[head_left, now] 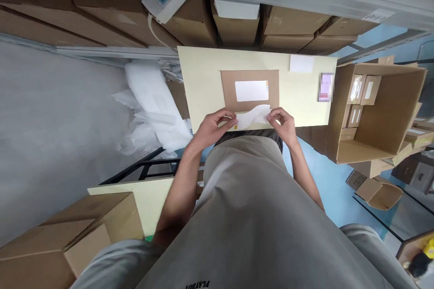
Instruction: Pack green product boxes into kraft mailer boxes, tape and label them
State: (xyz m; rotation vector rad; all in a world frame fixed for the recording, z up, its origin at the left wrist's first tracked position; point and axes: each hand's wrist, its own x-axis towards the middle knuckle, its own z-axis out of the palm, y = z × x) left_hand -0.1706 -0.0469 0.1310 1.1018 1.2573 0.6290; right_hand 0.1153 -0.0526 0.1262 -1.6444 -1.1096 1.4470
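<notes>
A thin, wavy white strip of paper stretches between my two hands near the front edge of the pale yellow table. My left hand pinches its left end, where a small yellow mark shows. At the opposite end, my right hand has thumb and fingertips closed on the strip. Just beyond my fingers lies a flat brown cardboard piece, which could be a box top or a mailer; the strip covers part of its near side. A white label with a yellow mark at its right end is on the cardboard.
A white paper and a purple-pink item lie at the table's right. An open carton with small boxes stands beyond. White foam wrap is to the left. Shelved boxes and a power strip line the back.
</notes>
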